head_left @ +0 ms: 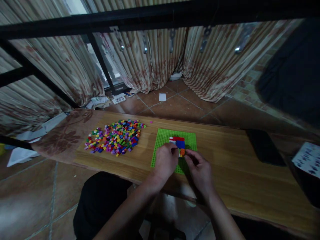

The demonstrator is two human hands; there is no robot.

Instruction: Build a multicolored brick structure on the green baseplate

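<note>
A green studded baseplate [162, 135] lies on the wooden table in front of me. Red, white and blue bricks [180, 143] form a block near its middle, with an orange brick [182, 152] just below them. My left hand [167, 156] rests over the plate's left and centre, fingers curled in beside the blue and orange bricks; whatever it pinches is hidden. Close to the orange brick's right side is my right hand [199, 166], its thumb and forefinger bent toward the brick. Whether those fingertips hold anything is too small to tell.
Many loose coloured bricks [120, 136] are heaped on the left of the table [225, 160]. A black flat object [265, 146] and a patterned sheet [307, 159] lie at the right. A dark metal bar [150, 20] crosses above, before striped curtains [150, 66].
</note>
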